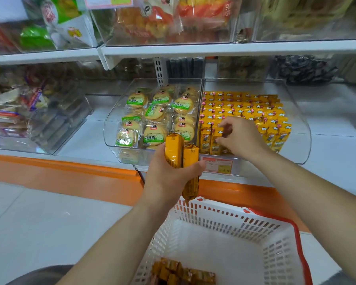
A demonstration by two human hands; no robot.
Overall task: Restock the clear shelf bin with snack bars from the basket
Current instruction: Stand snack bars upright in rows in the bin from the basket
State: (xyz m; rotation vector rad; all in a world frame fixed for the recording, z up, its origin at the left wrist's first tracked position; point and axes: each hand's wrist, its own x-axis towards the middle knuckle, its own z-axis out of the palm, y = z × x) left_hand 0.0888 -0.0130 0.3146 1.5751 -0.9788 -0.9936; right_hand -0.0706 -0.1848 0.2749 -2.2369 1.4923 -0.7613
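My left hand (169,177) grips a small bundle of yellow snack bars (181,157) upright, in front of the shelf edge and above the basket. My right hand (238,136) reaches into the clear shelf bin (302,128), fingers curled round a yellow bar (216,140) at the bin's front left. Rows of the same yellow bars (245,108) fill the bin. Below, the white basket (224,221) with red handle holds several more bars (183,272) at its near end.
A second clear bin (111,128) with green-labelled round biscuits (154,118) stands just left of the snack bar bin. A price tag (218,164) hangs on the shelf front. More bins of packaged snacks line the upper shelf (193,49) and the left side.
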